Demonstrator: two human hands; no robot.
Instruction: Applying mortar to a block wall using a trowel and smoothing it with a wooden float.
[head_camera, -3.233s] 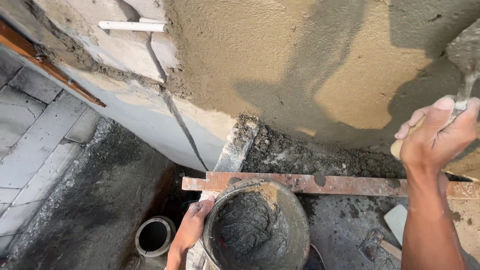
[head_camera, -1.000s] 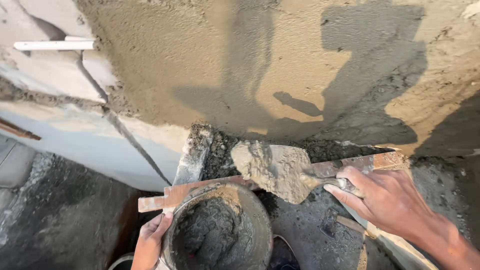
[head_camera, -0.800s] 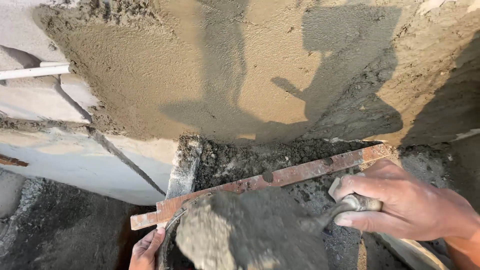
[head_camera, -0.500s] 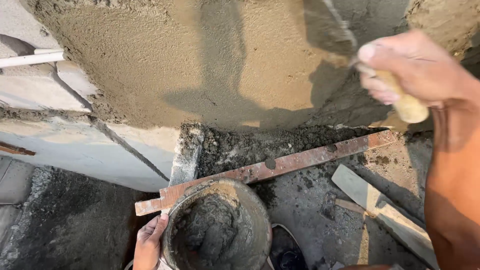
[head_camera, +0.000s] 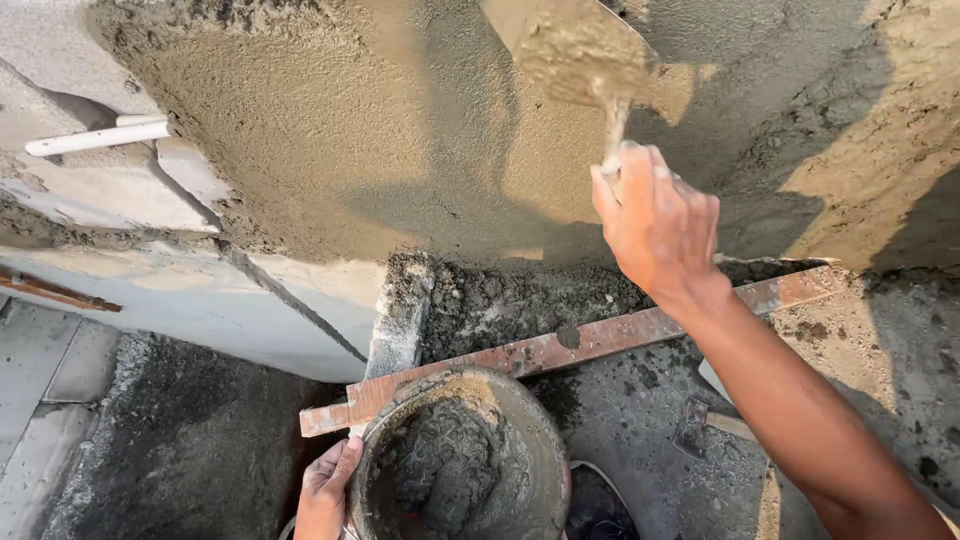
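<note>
My right hand (head_camera: 655, 225) grips the handle of a trowel (head_camera: 575, 50) raised against the wet plastered wall (head_camera: 380, 150), its blade caked with grey mortar. Low in the view, my left hand (head_camera: 325, 490) holds the rim of a round bucket (head_camera: 545, 455) filled with dark wet mortar (head_camera: 440, 470). The bucket sits close under me, below the wall's base.
A long reddish straightedge (head_camera: 560, 350) lies slanted along the foot of the wall. A white pipe (head_camera: 95, 138) sticks out of the wall at upper left. Loose mortar covers the ground, a flat board (head_camera: 730, 420) lies at right, and a shoe tip (head_camera: 600, 500) shows beside the bucket.
My right hand scooped mortar from the bucket with the trowel, then swung it up to the wall. The left hand stayed on the bucket rim.
</note>
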